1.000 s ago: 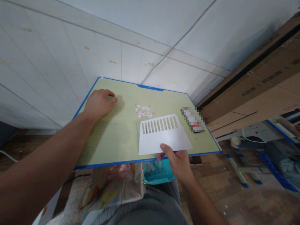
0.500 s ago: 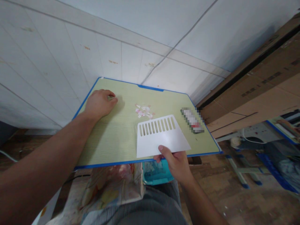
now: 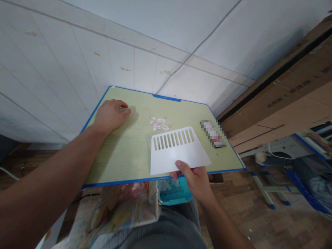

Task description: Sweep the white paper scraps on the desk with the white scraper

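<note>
My right hand [image 3: 193, 178] grips a white slotted plastic scraper [image 3: 178, 155] by its near edge, thumb on top and fingers beneath. The flat, flared piece has a row of long slots along its far side. It is at the front of the pale green tabletop [image 3: 124, 152], with its slotted side near a small pile of white and pink paper-like scraps [image 3: 158, 123]. On the left part of the tabletop rests my left hand [image 3: 112, 114], loosely curled with thumb and forefinger nearly meeting. Tabletop colour shows through the small gap between them, and nothing is visible in its grasp.
A pixelated flat object [image 3: 213, 134] lies at the tabletop's right. Below the front edge are a turquoise bin [image 3: 175, 200] and a patterned bag [image 3: 140, 218]. A white wall [image 3: 145, 69] stands behind; large cardboard boxes [image 3: 285, 100] lean at the right.
The scraper has shifted very slightly left. Both hands and the scraps stay practically where they were.
</note>
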A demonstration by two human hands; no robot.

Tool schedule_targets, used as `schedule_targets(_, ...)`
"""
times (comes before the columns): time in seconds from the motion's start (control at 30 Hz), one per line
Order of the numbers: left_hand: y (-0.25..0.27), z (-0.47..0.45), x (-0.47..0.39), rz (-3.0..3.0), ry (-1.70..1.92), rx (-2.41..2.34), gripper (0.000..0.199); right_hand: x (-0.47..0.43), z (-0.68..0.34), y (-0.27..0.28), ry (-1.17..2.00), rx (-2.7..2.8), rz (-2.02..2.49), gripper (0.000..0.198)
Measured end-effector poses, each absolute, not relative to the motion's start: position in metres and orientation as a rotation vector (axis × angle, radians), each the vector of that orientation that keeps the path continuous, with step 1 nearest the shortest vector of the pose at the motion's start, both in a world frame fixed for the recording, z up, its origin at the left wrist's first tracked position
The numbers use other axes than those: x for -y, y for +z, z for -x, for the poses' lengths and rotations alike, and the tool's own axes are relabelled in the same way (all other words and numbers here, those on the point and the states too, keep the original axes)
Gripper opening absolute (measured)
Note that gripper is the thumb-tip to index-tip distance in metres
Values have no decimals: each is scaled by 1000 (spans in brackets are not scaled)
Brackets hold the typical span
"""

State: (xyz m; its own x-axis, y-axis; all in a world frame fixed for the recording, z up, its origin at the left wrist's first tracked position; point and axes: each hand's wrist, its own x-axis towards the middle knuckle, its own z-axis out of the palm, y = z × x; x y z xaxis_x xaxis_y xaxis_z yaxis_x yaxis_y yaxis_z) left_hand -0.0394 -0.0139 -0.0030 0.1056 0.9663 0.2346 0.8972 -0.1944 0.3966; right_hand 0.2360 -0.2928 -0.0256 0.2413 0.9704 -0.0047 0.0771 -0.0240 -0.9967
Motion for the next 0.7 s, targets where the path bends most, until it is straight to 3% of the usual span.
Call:
schedule_targets(0.33,-18,51,-2,-2274,695,-1848,57,240,-278,-25,713,827,1408,22)
schedule_targets(0.7,-14,52,2,-2260,736,-1843,58,201,-278,-30,675,937,1492,40)
